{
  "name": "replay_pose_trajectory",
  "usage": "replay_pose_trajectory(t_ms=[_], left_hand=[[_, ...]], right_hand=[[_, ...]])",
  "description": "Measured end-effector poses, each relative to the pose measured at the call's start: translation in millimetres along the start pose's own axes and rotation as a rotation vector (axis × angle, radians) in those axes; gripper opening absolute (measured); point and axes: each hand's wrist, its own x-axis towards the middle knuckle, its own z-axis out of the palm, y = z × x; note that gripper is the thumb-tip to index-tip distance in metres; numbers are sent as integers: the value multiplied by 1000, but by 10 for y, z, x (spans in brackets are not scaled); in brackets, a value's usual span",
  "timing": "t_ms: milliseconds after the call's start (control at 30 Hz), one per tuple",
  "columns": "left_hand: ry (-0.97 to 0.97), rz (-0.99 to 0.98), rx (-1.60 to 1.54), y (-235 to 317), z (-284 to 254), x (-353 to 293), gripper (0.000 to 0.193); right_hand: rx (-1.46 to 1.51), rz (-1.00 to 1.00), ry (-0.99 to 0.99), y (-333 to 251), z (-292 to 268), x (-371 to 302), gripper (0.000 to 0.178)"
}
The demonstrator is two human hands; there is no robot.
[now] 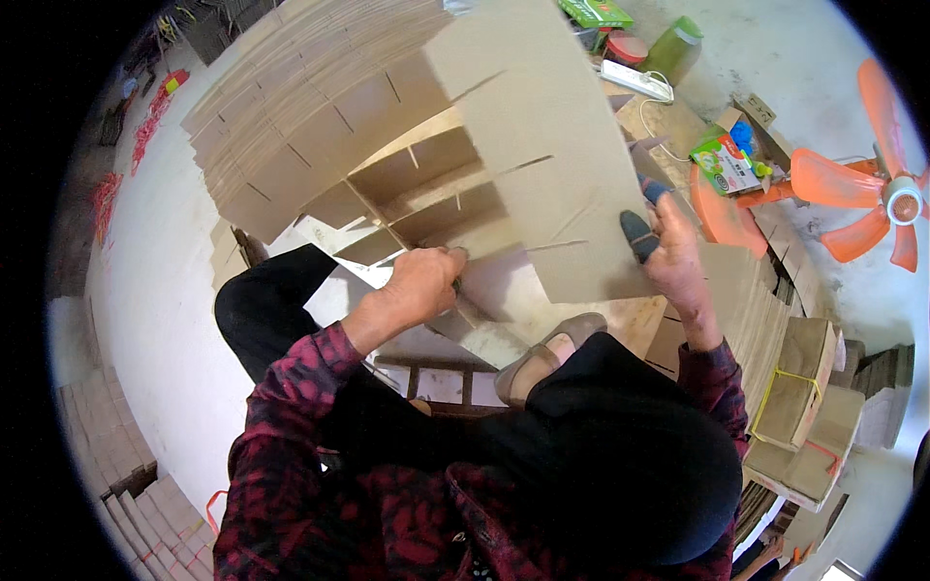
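Head view, orange fan [902, 201] and box [727, 168] holding something blue at right, cardboard stack [305, 107] beyond, left hand [418, 288], fingers closed on near edge of cardboard divider [453, 221], right hand [673, 252] gripping slotted sheet [572, 198] by right edge

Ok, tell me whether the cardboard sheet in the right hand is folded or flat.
Flat: the cardboard sheet spreads from the right hand as one broad panel, with slits but no visible fold across its face.

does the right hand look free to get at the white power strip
Probably not: the right hand is holding the cardboard sheet, and the power strip lies farther off, past the sheet's edge.
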Motion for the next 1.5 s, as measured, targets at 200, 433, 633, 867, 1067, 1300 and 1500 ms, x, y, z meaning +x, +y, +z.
replay_pose_trajectory(t_ms=[200, 433, 633, 867, 1067, 1300, 1500], left_hand=[[51, -23, -81, 91, 142, -52, 9], [71, -24, -87, 75, 212, -66, 9], [91, -41, -152, 129, 91, -58, 10], [79, -30, -184, 79, 161, -33, 14], [26, -46, -157, 107, 31, -45, 22], [-22, -48, -24, 2, 67, -65, 22], [-6, -11, 33, 118, -237, -14, 19]], right_hand=[[-152, -120, -230, -311, 71, 305, 56], [-186, -133, -351, -305, 255, 492, 57], [-173, -110, -407, -422, 371, 584, 57], [-286, -17, -470, -436, 562, 577, 57], [-378, 27, -552, -388, 869, 584, 61], [-727, -377, -441, -291, 1176, 328, 41], [-618, -178, -73, -104, 871, -236, 24]])
